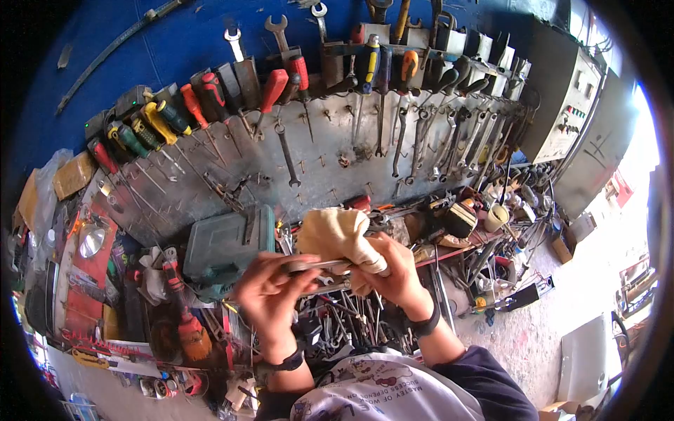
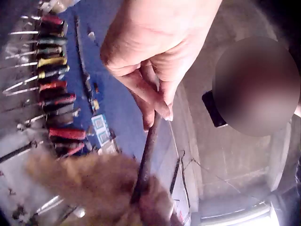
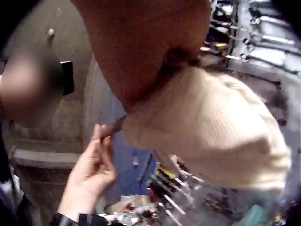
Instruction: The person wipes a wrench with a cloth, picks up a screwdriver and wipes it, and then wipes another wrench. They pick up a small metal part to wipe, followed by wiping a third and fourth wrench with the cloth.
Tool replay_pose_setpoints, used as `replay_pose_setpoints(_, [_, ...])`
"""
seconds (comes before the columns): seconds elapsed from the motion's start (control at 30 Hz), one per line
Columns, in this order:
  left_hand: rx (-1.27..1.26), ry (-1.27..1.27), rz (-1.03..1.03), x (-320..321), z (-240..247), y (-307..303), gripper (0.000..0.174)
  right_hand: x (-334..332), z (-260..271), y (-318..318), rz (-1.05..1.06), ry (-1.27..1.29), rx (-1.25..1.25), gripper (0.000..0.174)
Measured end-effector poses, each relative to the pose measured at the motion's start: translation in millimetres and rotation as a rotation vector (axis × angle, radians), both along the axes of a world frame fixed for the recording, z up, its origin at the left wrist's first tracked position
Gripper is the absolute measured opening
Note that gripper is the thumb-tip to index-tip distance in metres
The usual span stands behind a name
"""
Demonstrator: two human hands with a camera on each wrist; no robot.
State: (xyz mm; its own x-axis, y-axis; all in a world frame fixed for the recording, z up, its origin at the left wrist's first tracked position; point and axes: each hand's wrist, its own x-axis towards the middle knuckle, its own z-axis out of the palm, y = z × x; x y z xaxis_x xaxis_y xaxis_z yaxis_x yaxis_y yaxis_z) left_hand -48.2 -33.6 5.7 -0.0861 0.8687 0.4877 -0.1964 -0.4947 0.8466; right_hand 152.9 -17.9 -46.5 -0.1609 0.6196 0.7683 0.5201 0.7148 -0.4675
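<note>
Both hands are raised in front of the chest, over the tool-strewn bench. My left hand (image 1: 270, 288) pinches one end of a slim, dark metal rod (image 2: 149, 155) between thumb and fingers. My right hand (image 1: 394, 274) grips a cream knitted cloth (image 1: 333, 235), bunched around the rod's other end. In the right wrist view the cloth (image 3: 207, 127) bulges out below the right hand, and a short length of rod (image 3: 112, 128) runs from it to the left fingertips. The cloth hides the far end of the rod, so I cannot tell what kind of tool it is.
Behind the hands stands a metal rack panel (image 1: 323, 151) with screwdrivers and hanging wrenches. A green plastic case (image 1: 228, 245) lies at the left of the bench, beside a red-and-orange power tool (image 1: 191, 333). Loose tools (image 1: 351, 316) fill a tray below the hands.
</note>
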Motion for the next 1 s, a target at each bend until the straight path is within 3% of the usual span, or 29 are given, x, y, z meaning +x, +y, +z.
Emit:
replay_pose_setpoints(0.03, [-0.002, -0.042, 0.04, -7.1, 0.8, -2.8, 0.02, 4.5, -5.2, -0.5, -0.022, 0.025, -0.033, 0.05])
replay_pose_setpoints(0.1, [0.029, 0.039, 0.069, -9.9, 4.4, -1.4, 0.019, 10.8, -21.6, -2.5, 0.127, 0.326, -0.27, 0.045])
replay_pose_setpoints(0.17, [0.004, 0.041, 0.075, -6.9, 1.8, 1.5, 0.018, 13.0, -42.6, 1.7, 0.158, 0.781, -0.377, 0.049])
replay_pose_setpoints(0.2, [-0.028, 0.009, 0.099, -8.8, -4.8, 5.2, 0.017, 14.7, -48.0, 9.4, 0.049, 1.05, -0.407, 0.046])
replay_pose_setpoints(0.23, [-0.022, -0.011, 0.123, -13.1, -7.2, 7.0, 0.017, 18.3, -41.9, 9.1, -0.056, 1.124, -0.358, 0.046])
replay_pose_setpoints(0.3, [-0.025, -0.058, 0.163, -16.5, -7.5, 10.3, 0.018, 35.2, -50.4, 13.0, 0.253, 1.463, -0.438, 0.051])
replay_pose_setpoints(0.33, [-0.047, -0.043, 0.193, -15.2, -3.3, 9.0, 0.018, 36.2, -52.7, 9.7, 0.186, 1.361, -0.459, 0.053])
replay_pose_setpoints(0.43, [-0.064, -0.061, 0.202, -8.2, -4.9, 11.6, 0.02, 25.7, -51.0, -5.4, 0.297, 1.294, -0.537, 0.056])
replay_pose_setpoints(0.47, [-0.057, -0.069, 0.173, -6.7, -7.0, 13.5, 0.023, 20.5, -51.1, -6.6, 0.327, 1.165, -0.499, 0.065])
replay_pose_setpoints(0.57, [-0.11, -0.122, 0.22, -5.2, -10.9, 22.1, 0.026, 18.6, -40.6, -4.3, 0.217, 1.007, -0.59, 0.057])
replay_pose_setpoints(0.6, [-0.079, -0.091, 0.221, -7.3, -14.6, 26.2, 0.026, 14.8, -38.1, -4.1, 0.222, 1.037, -0.51, 0.051])
replay_pose_setpoints(0.7, [-0.039, -0.284, 0.038, 8.4, -17.4, 28.6, 0.027, 4.9, -27.7, -2.9, 0.197, 1.069, -0.434, 0.047])
replay_pose_setpoints(0.73, [-0.093, -0.188, 0.022, 17.1, -21.1, 30.3, 0.037, -2.4, -22.8, -4.2, 0.144, 1.063, -0.422, 0.041])
replay_pose_setpoints(0.77, [-0.153, -0.296, -0.166, 27.2, -23.2, 30.3, 0.037, -12.8, -22.4, -4.7, 0.097, 1.068, -0.375, 0.036])
replay_pose_setpoints(0.83, [-0.118, -0.583, -0.231, 56.3, -40.7, 32.1, 0.027, -29.3, -26.7, -6.4, 0.076, 0.997, -0.304, 0.034])
replay_pose_setpoints(0.87, [-0.068, -0.631, -0.248, 62.6, -35.3, 34.0, 0.032, -33.7, -23.3, -11.1, 0.054, 0.924, -0.33, 0.033])
replay_pose_setpoints(0.97, [0.036, -0.571, -0.238, 51.8, -27.2, 30.4, 0.034, -21.7, -16.6, -13.3, 0.21, 0.722, -0.461, 0.036])
replay_pose_setpoints(1.0, [0.074, -0.629, -0.321, 50.5, -24.4, 31.4, 0.035, -13.8, -20.7, -11.0, 0.312, 0.725, -0.565, 0.039])
